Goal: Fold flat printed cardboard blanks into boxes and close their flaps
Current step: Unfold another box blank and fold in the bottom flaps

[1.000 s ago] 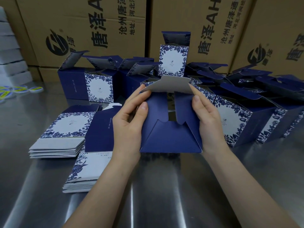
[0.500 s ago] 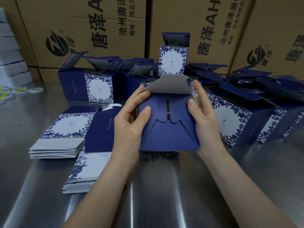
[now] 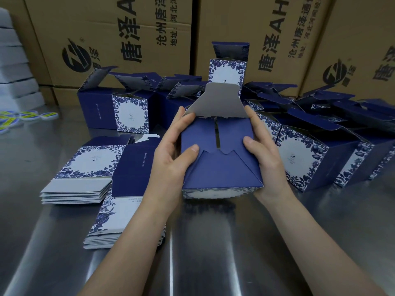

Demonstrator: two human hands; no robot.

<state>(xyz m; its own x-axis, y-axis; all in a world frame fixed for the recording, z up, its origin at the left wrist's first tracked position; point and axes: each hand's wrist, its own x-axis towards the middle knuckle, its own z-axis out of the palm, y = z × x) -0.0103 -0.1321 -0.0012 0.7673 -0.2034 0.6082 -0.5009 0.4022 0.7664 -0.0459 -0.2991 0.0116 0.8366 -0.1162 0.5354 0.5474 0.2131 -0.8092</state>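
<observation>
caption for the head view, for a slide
Left hand and right hand grip a half-closed navy box beside stacked flat blanks

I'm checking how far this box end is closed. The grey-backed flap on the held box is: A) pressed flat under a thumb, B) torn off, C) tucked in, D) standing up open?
D: the flap stands up from the far edge of the box held between left hand and right hand.

This looks like a packing room or small warehouse. Beyond the left hand [image 3: 171,165] and right hand [image 3: 267,161], tall brown corrugated shipping cartons [image 3: 111,39] with black Chinese lettering stand stacked like a wall. Under the hands lies a brushed stainless-steel worktable [image 3: 213,253]. Piles of flat blue-and-white printed cardboard blanks [image 3: 81,180] sit just beside the left hand, and many folded dark-blue boxes [image 3: 316,159] crowd behind the right.
</observation>
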